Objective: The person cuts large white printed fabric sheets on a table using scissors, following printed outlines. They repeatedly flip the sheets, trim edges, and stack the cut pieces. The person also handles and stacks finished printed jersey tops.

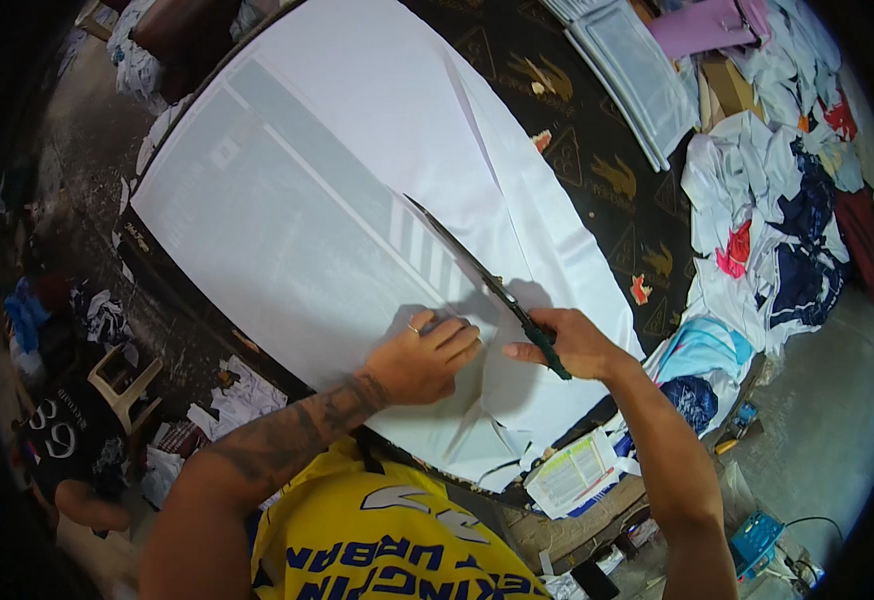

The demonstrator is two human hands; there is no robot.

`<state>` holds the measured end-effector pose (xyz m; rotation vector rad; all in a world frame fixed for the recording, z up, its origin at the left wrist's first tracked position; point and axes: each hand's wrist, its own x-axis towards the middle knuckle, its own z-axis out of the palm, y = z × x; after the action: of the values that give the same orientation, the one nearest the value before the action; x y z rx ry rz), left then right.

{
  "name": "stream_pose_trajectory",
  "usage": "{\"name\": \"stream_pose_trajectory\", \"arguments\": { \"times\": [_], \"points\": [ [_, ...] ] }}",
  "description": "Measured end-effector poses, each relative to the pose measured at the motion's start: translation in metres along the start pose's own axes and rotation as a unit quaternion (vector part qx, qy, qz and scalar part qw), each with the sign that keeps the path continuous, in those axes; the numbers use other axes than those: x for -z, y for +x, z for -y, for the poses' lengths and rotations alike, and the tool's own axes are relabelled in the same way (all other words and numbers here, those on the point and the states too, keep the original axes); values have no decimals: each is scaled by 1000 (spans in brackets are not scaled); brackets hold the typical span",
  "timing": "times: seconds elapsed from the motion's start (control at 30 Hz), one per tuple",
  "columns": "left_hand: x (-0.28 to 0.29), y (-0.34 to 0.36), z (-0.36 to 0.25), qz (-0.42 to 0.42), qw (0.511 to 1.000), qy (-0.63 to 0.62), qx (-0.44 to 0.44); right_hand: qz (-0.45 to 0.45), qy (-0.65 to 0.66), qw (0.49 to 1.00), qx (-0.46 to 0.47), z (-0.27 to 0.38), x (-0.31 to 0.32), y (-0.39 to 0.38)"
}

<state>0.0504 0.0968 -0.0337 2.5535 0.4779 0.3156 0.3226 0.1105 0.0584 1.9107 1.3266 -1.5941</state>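
Note:
A large white sheet of cloth (547,240) with pale grey printed panels (287,190) lies over the table. My right hand (587,345) is closed around the dark green handle of long scissors (492,282). The blades point away and to the left, along an edge between the printed part and the plain white part. Just left of the scissors, my left hand (422,360) rests on the cloth, fingers slightly bent and spread, holding nothing that I can see. A cut strip of cloth (472,120) stands slightly raised farther up.
A dark patterned table cover (597,170) shows on the right. Beyond are a translucent plastic lid (632,75), a pink container (707,28) and piled garments (757,210). A printed sheet (572,475) lies at the near edge. A person (67,440) sits near a beige stool (125,385) at left.

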Motion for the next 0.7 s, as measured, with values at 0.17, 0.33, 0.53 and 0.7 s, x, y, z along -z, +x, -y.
{"name": "stream_pose_trajectory", "arguments": {
  "times": [0.17,0.33,0.53,0.7],
  "points": [
    [-4,-3,2,9,1000,-14,-2,-22,63,997,44,24,3,17],
    [-5,-4,5,-8,1000,-23,-8,-12,-20,1000,-18,37,9,36],
    [-4,-7,5,-19,997,-72,1,-36,32,999,22,58,16,49],
    [0,-7,9,-33,988,-149,24,-41,79,994,64,90,26,63]
  ]
}}
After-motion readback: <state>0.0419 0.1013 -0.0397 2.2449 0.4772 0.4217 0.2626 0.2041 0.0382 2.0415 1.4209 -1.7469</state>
